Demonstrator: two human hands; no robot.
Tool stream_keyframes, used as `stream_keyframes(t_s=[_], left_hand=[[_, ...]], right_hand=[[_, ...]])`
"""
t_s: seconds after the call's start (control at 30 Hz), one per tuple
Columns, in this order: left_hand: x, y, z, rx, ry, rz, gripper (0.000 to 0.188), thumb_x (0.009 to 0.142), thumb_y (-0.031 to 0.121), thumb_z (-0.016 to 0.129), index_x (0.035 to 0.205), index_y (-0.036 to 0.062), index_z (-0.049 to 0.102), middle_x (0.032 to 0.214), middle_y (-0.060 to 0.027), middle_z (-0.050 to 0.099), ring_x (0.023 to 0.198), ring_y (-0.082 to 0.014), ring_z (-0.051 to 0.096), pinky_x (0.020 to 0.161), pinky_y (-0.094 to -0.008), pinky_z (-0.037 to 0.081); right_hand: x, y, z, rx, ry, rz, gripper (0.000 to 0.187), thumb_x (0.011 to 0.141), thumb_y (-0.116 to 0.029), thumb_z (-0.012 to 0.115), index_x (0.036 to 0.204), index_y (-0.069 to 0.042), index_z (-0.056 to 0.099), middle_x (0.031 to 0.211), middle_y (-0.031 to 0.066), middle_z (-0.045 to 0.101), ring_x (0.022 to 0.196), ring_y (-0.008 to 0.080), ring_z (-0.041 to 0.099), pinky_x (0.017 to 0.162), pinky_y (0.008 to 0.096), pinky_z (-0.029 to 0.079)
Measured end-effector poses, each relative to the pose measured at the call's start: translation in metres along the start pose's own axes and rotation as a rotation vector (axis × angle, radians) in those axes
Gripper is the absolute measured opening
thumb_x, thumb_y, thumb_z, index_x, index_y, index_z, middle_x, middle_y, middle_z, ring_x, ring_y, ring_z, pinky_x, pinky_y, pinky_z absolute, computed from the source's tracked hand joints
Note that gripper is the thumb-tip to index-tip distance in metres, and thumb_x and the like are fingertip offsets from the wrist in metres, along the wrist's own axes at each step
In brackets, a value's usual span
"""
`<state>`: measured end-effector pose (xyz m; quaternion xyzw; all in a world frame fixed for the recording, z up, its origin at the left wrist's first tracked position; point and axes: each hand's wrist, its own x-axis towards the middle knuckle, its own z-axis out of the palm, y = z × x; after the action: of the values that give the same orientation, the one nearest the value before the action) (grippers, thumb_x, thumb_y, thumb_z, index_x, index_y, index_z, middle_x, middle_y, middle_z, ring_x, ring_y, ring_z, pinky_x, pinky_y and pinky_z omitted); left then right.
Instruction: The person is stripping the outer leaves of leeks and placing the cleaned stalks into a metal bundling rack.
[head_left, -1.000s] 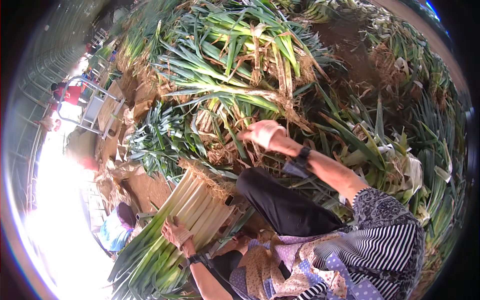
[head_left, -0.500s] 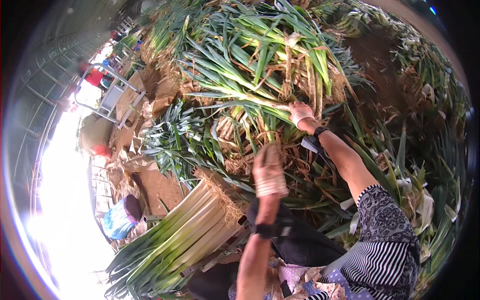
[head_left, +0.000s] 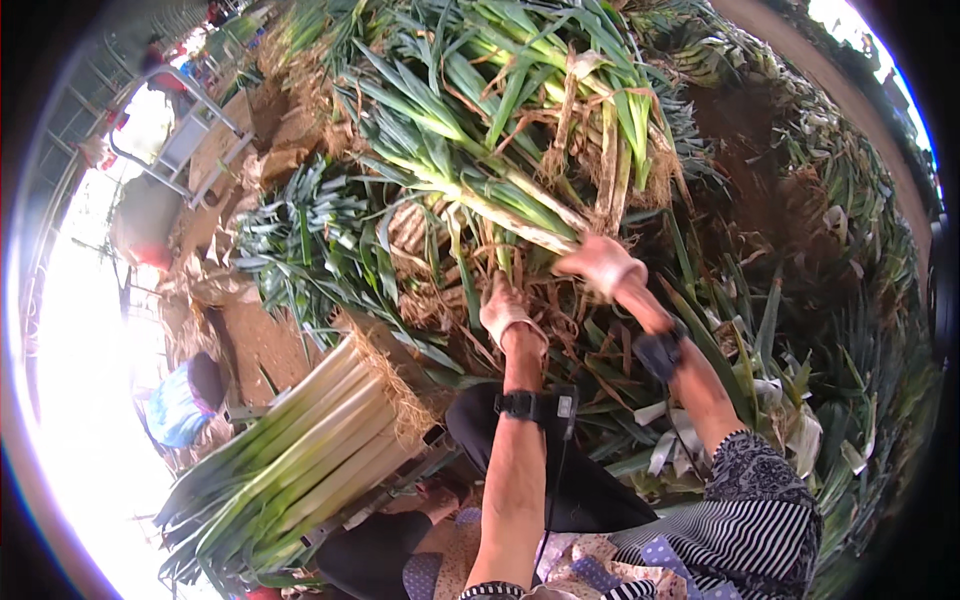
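Observation:
Both of my hands are in whitish gloves and at the front of a heap of leeks (head_left: 450, 110) with long green leaves and brown, rooty ends. My right hand (head_left: 605, 268), slightly blurred, closes at the root end of a leek (head_left: 515, 228) whose leaves point up and left. Lower and to the left, my left hand (head_left: 505, 308) has its fingers curled at the lower end of another leek's stalk (head_left: 504, 262); part of that grip is hidden. Dry leaves and roots hang around both hands.
A bundle of cleaned leeks (head_left: 300, 440) with white shanks lies on a low stand at my left, by my knee (head_left: 480, 425). Leaf waste (head_left: 790, 420) covers the ground at right. A metal-framed cart (head_left: 185, 140) and a blue bag (head_left: 182, 410) stand at left.
My right hand has moved down toward me, the leek's root end coming with it. My left hand has come up to a stalk. The view has shifted, so the surroundings at left sit further left.

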<state>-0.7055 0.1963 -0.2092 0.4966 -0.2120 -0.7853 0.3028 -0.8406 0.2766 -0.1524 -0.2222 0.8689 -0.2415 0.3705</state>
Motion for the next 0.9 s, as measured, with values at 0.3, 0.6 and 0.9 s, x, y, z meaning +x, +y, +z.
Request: stream_keyframes(t_s=[0.3,0.6,0.9], left_hand=[[0.014,-0.021,0.023,-0.263,-0.15,-0.063,0.044,0.088,0.027,0.06,0.123,0.0034,0.049,0.118,-0.0096,0.054,0.11,-0.0236,0.05,0.101,-0.0421,0.037],[0.003,-0.023,0.016,-0.329,-0.331,0.016,0.038,0.078,-0.002,0.067,0.112,0.0012,0.052,0.097,-0.0083,0.061,0.084,-0.0208,0.06,0.076,-0.0382,0.052],[-0.049,-0.067,0.028,1.538,-0.427,1.093,0.022,0.086,0.026,0.058,0.09,0.0051,0.053,0.073,-0.0038,0.056,0.063,-0.017,0.058,0.057,-0.0289,0.049]], right_hand=[[-0.158,0.119,-0.017,0.11,0.357,-0.412,0.023,0.064,-0.004,0.073,0.084,0.0,0.064,0.079,0.0062,0.061,0.068,0.0113,0.057,0.06,0.0247,0.045],[-0.207,0.08,-0.044,0.122,0.269,0.084,0.048,0.058,-0.014,0.077,0.1,0.003,0.061,0.082,0.0066,0.065,0.072,0.0084,0.057,0.068,0.0238,0.047],[-0.193,0.104,-0.006,-0.499,0.368,-0.089,0.039,0.066,-0.034,0.072,0.094,-0.01,0.062,0.08,0.0147,0.065,0.07,0.0333,0.063,0.065,0.0386,0.051]])
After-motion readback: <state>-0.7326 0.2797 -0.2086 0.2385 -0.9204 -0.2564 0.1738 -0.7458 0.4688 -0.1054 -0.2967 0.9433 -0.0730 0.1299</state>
